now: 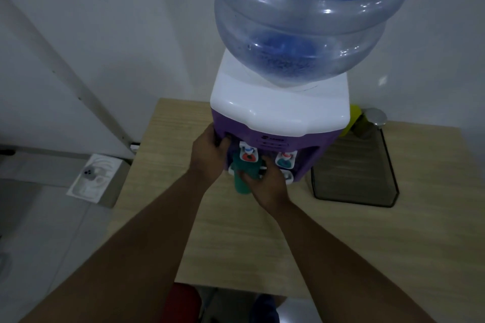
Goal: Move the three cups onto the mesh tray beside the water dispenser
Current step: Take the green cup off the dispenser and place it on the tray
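Green cup [242,178] sat at the frame centre, under the red tap of the purple and white water dispenser [278,110]. Right hand [265,183] had its fingers clamped on the cup. Left hand [210,155] gripped the dispenser's front left corner, fingers curled closed. Dark mesh tray [354,191] lay on the wooden table [236,231], right of centre, just beside the dispenser.
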